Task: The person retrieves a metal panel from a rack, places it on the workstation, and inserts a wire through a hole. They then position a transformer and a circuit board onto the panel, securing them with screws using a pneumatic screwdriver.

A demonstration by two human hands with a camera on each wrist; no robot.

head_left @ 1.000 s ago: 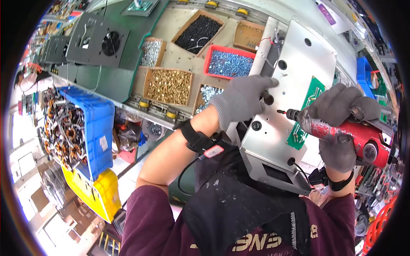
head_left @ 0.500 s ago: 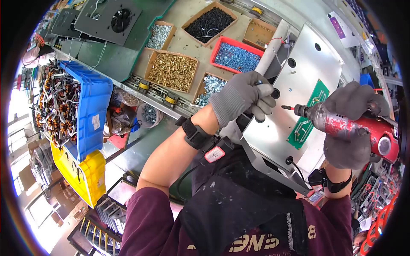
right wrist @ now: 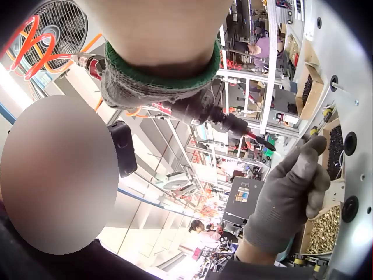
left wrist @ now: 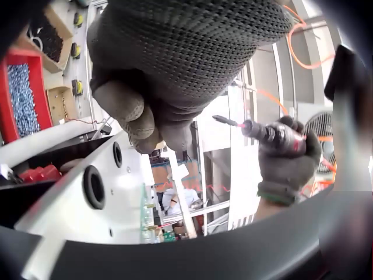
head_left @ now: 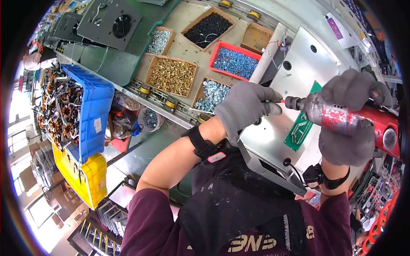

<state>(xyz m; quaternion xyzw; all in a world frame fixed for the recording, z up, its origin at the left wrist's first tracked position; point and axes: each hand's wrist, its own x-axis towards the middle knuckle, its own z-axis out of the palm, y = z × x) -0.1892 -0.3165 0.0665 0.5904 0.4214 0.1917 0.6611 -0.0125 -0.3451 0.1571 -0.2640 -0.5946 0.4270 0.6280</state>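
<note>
My right hand (head_left: 348,128), in a grey glove, grips a red power screwdriver (head_left: 341,119) with its bit (head_left: 279,101) pointing left. My gloved left hand (head_left: 245,106) has its fingers curled at the bit's tip and pinches what looks like a small screw there. Both hands hover above a tilted silver metal chassis panel (head_left: 273,141) with round holes and a green circuit board (head_left: 301,128). The left wrist view shows the left hand (left wrist: 175,70) close up, with the screwdriver (left wrist: 268,133) beyond it. In the right wrist view the screwdriver (right wrist: 204,111) points at the left hand (right wrist: 291,186).
Open boxes of fasteners lie beyond the panel: brass screws (head_left: 171,77), a red tray (head_left: 211,57) of bluish screws, black screws (head_left: 208,27), and silver washers (head_left: 211,94). A blue bin (head_left: 96,115) of wound coils sits above a yellow bin (head_left: 92,179) at left. A fan plate (head_left: 113,23) lies at the far left.
My left hand lifted off the panel, curled its fingers and came to the bit's tip. The screwdriver moved slightly left and up to meet it.
</note>
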